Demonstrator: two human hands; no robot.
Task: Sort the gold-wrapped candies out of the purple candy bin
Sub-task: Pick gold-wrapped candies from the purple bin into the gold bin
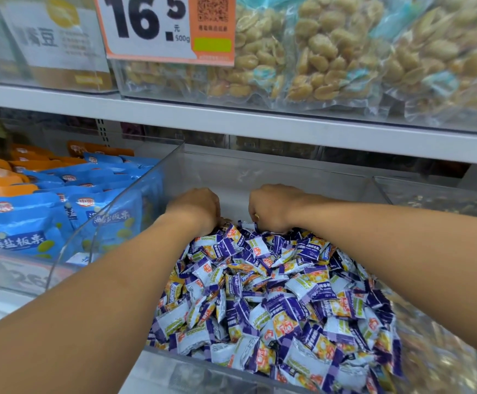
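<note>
Both hands, left and right, are buried, fingers curled, in purple candies at the clear bin's far end; any grip cannot be told.

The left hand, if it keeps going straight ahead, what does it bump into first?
Probably the clear back wall of the bin. The left hand points away over the purple candies; depth is hard to judge.

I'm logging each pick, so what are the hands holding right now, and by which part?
Cannot be told. Both the left hand and right hand curl down into the back of the purple candies, fingertips hidden.
</note>
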